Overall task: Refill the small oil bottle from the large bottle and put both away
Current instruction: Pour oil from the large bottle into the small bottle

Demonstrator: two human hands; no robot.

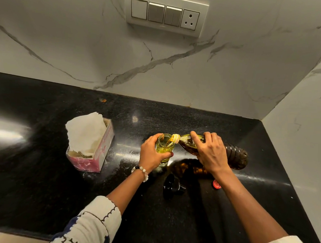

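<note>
The left hand [152, 152] is gripping the small bottle [164, 147]; beside it, the right hand [210, 151] is clasping the tilted large bottle [233, 154], which should be tipped slowly, its spout over the mouth.

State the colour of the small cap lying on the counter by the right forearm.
Red, seen in the head view: the cap.

Countertop [43, 171]: glossy black speckled stone. Wall [176, 70]: smooth veined marble. Large bottle [235, 156], small bottle [164, 149]: clear, glossy. Tissue [85, 131]: soft, crinkled paper.
</note>
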